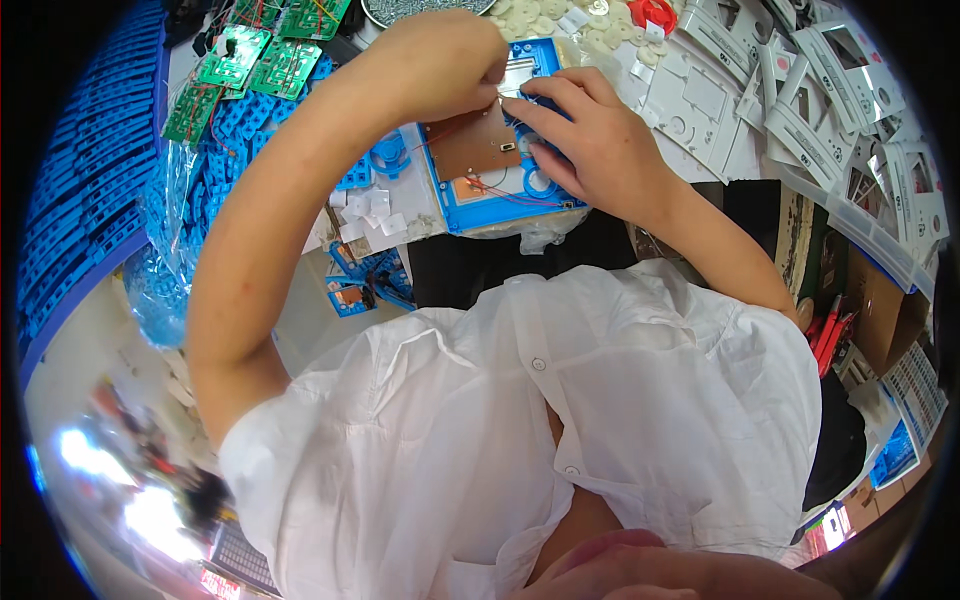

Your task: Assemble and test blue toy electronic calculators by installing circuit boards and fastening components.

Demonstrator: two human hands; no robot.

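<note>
Board [462, 152] lies over a blue casing [480, 214] on the table [426, 208], left hand [458, 66] curled, its grip too obscured to tell, right hand [604, 138] spread open above; a snagging finger could tear thin red wires [514, 196] loose.

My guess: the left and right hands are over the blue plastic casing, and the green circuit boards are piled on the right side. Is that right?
Not quite: the head view shows the green circuit boards piled on the left side. The left hand and right hand are indeed over the blue plastic casing.
</note>
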